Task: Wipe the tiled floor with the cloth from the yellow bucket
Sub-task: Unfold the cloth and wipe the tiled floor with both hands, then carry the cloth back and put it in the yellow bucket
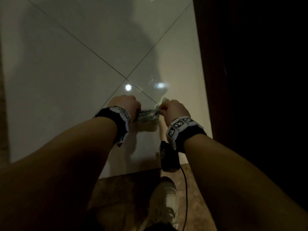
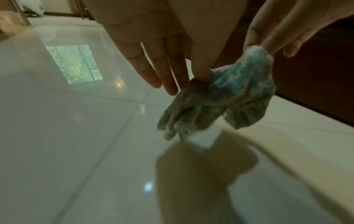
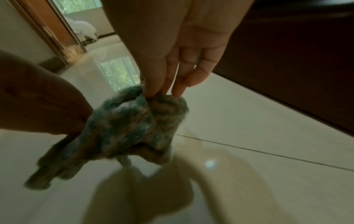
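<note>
While my head view shows only the backs of my left hand (image 1: 124, 104) and right hand (image 1: 175, 108) above the glossy pale tiled floor (image 1: 66, 80), the wrist views show each grip pinching the fuzzy blue-green cloth (image 2: 210, 103) between them. It hangs crumpled just above the floor. The left wrist view shows the other left fingers (image 2: 153, 72) straight. Dark wood (image 1: 250, 64) borders the tiles.

No words, brands or numbers can be read anywhere. The only signs are black-and-white square code markers on the left wristband (image 1: 122, 114) and the right wristband (image 1: 180, 125); they carry no legible characters.
</note>
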A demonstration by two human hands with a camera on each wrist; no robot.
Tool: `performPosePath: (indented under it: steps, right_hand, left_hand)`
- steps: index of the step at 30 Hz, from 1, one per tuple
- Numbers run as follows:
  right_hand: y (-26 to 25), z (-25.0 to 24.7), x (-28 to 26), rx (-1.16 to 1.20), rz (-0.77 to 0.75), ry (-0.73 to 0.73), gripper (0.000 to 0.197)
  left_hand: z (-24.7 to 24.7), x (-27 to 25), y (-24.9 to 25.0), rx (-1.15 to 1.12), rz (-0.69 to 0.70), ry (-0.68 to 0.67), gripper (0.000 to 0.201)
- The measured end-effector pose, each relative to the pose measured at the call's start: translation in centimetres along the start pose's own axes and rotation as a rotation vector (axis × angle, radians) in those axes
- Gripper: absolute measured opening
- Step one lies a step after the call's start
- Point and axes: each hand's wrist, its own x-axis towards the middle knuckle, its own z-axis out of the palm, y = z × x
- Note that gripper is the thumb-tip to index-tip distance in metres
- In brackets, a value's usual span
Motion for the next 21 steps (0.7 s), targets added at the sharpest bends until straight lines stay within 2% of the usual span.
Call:
performPosePath:
  steps: [4, 12, 15, 18, 21]
  right_hand:
    - [-2.0, -2.0, -4.2, 0.065, -0.044, 0.068, 0.022]
    - [-4.4, -5.7, -14.5, -0.022, -0.120, 0.050, 0.025]
    - [-4.2, -6.6, -18.3, 0.023, -0.101, 0.032, 0.022]
    - [-4.0, -8.6, -21.4, 0.129, -0.059, 0.083, 0.017]
    - [-5.1, -11.0, -23.9, 0.120, -0.089, 0.074, 0.017]
  left_hand:
    - [-3.0, -3.7, -0.2, 0.004, -0.058, 0.006, 0.032]
    - [-9.6, -12.8, 1.0, -0.027, -0.103, 0.038, 0.040]
    - [-10.5, -16.6, 2.3, -0.009, -0.086, -0.009, 0.038]
    - [-10.5, -20.2, 3.7, 0.020, -0.077, -0.059, 0.035]
    - [-11.0, -23.6, 4.4, 0.014, -0.057, -0.072, 0.036]
